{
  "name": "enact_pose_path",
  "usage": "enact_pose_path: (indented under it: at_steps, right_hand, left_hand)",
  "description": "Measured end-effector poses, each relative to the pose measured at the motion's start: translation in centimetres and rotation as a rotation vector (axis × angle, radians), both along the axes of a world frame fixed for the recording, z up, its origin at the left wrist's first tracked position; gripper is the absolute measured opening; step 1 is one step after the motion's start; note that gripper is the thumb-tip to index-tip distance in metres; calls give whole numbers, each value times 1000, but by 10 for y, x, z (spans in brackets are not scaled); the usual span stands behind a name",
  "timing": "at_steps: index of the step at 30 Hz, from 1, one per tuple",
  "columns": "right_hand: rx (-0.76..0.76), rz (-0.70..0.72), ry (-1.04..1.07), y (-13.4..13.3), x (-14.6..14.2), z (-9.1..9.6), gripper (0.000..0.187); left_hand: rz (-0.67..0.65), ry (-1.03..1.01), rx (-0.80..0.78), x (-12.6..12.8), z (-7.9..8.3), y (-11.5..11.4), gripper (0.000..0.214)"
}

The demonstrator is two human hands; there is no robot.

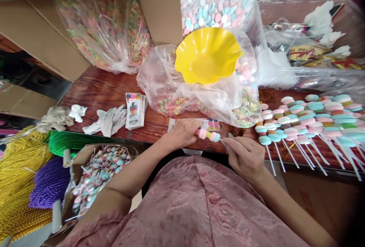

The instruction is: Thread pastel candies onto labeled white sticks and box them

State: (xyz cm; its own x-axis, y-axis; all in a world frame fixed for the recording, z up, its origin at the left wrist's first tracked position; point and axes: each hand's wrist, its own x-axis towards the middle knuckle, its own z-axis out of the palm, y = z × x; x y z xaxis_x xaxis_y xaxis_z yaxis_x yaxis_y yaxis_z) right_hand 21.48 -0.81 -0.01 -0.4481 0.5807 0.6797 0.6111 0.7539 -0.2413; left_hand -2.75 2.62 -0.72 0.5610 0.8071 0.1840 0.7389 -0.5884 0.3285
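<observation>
My left hand point(182, 133) is closed around a short candy skewer point(208, 135) of pink, yellow and blue pieces, held level above the table's front edge. My right hand point(243, 155) pinches the thin white stick end of that same skewer just right of the last blue piece. Both hands sit close together in front of my pink shirt. A flat printed card point(211, 124) lies on the wooden table point(97, 91) right behind the skewer.
Finished candy skewers point(302, 119) lie in a row at the right. A yellow wavy bowl point(207, 54) rests on plastic bags of loose candy point(182, 98). Cardboard boxes stand behind. A box of wrapped skewers point(97, 172) and spools of gold, green and purple cord point(49, 180) sit at the left.
</observation>
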Motion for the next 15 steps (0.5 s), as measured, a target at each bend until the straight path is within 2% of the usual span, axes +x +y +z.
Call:
enact_pose_path:
  at_steps: [5, 10, 15]
  right_hand:
    - [8, 7, -1, 0, -5, 2, 19]
    - [81, 58, -71, 12, 10, 18, 27]
    - [214, 115, -114, 18, 16, 27, 34]
  left_hand:
    - [43, 7, -49, 5, 2, -9, 3]
    - [101, -1, -133, 5, 9, -16, 15]
    - [116, -150, -344, 10, 22, -20, 24]
